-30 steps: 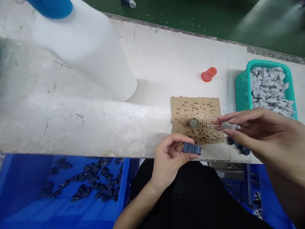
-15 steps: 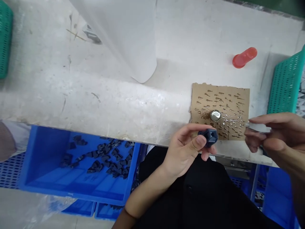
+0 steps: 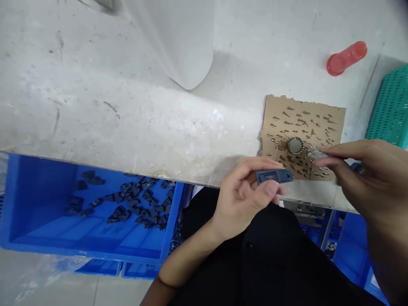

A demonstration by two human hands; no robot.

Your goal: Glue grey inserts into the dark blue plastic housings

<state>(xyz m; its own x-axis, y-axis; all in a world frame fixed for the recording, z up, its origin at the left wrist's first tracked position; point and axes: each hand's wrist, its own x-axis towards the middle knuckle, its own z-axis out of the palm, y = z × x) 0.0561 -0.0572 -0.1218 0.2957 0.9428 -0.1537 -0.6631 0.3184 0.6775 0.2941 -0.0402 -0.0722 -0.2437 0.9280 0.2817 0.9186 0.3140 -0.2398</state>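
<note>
My left hand [image 3: 240, 199] is closed, pinching a dark blue plastic housing [image 3: 282, 175] between thumb and fingers, its recessed face turned up. My right hand [image 3: 372, 178] pinches a small whitish, translucent piece [image 3: 318, 154], too blurred to name, with its tip close to an upturned bottle cap [image 3: 295, 145]. A second dark part [image 3: 356, 167] shows partly among the right hand's fingers. Under the cap lies a cardboard square [image 3: 272, 104] covered with shiny brown drops and streaks.
A red cylinder with a flared base [image 3: 346, 59] is on the white table [image 3: 134, 123]. A green basket [image 3: 390, 106] borders the right. A grey-white panel [image 3: 188, 42] juts in from the top. Below the table edge, a blue bin [image 3: 95, 236] holds many dark parts.
My right hand has moved left with the whitish piece, close to the bottle cap. The housing in my left hand has turned, showing its long recessed face. The camera view has shifted.
</note>
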